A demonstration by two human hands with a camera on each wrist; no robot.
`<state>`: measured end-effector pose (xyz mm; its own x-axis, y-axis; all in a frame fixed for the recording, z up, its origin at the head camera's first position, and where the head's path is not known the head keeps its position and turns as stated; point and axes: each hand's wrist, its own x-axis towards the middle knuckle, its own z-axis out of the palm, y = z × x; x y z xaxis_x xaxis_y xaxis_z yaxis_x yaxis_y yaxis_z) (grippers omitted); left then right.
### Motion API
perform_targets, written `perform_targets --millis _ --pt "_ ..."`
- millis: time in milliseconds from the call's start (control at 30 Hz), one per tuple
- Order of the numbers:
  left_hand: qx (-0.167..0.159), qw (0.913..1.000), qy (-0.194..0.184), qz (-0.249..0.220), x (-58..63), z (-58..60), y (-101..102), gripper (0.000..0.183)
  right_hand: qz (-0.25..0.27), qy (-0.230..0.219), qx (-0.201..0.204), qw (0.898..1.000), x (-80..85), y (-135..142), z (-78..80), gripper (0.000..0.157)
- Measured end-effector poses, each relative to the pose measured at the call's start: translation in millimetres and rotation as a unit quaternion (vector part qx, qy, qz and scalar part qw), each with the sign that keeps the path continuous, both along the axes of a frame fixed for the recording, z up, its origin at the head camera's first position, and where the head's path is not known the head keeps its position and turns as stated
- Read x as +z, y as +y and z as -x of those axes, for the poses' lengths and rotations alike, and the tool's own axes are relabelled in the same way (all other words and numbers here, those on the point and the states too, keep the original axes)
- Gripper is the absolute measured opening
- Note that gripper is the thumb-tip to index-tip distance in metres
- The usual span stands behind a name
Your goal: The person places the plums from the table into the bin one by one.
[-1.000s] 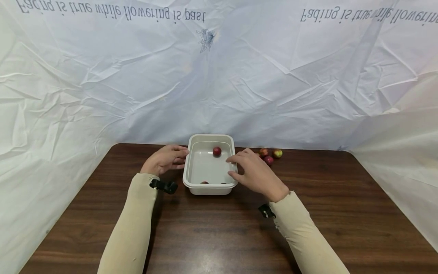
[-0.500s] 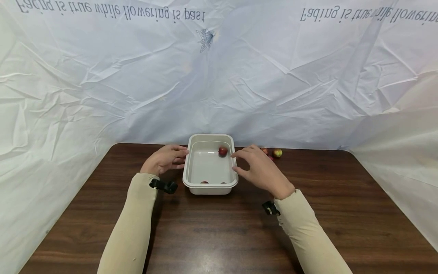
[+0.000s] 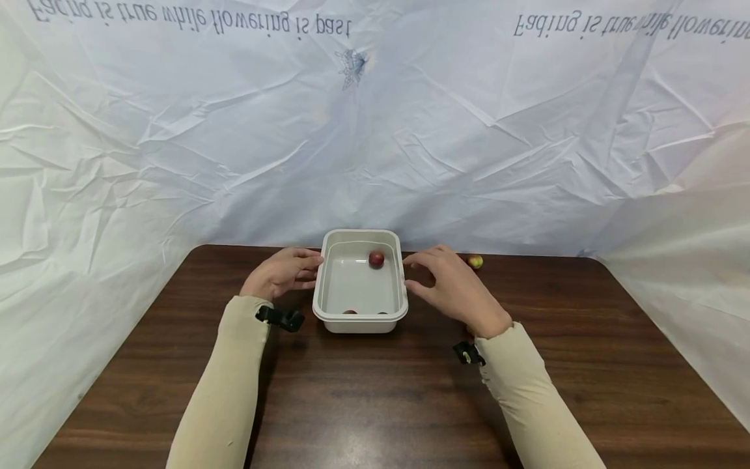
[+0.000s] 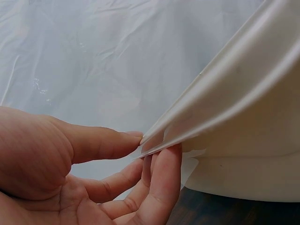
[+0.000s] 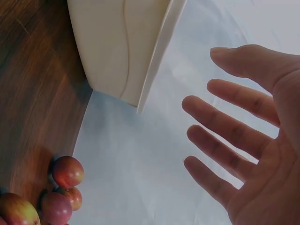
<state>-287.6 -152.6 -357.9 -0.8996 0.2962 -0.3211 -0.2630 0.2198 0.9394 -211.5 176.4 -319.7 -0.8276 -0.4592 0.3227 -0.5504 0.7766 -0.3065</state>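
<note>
A light grey plastic tub (image 3: 340, 286) stands near the table's back edge. One small red round fruit (image 3: 376, 259) lies inside it toward the far end. Just the tops of two more, a left one (image 3: 349, 312) and a right one (image 3: 383, 313), show above the near rim. At the tub's left side my left hand (image 3: 284, 272) pinches the rim, thumb above and fingers below in the left wrist view. My right hand (image 3: 451, 283) hovers just right of the tub, fingers spread and holding nothing; the right wrist view shows it apart from the tub wall (image 5: 112, 51).
Several small red and yellow fruits (image 5: 68, 171) lie on the dark wooden table (image 3: 375, 397), right of the tub. In the head view a yellowish-red one (image 3: 474, 261) shows past my right hand, which hides the others. A white sheet (image 3: 363, 143) hangs behind the table.
My right hand has drawn rightward from over the tub's right rim. The fruit in the tub rolled right, then slightly back left. My left hand stays put.
</note>
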Motion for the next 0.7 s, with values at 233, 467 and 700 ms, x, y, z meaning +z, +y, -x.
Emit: perform_targets --millis 233,467,700 --pt "0.001 1.0000 0.006 0.004 1.9 -1.2 -2 0.046 0.003 -0.001 -0.003 1.000 2.5 5 3.1 0.035" --pt "0.006 1.0000 0.006 -0.002 2.3 -1.1 1 0.045 0.010 -0.010 -0.021 1.000 4.8 14 5.8 0.037" --pt "0.010 0.9999 0.001 -0.002 0.2 -2.1 -2 0.044 0.015 -0.007 -0.026 1.000 4.8 18 9.0 0.037"
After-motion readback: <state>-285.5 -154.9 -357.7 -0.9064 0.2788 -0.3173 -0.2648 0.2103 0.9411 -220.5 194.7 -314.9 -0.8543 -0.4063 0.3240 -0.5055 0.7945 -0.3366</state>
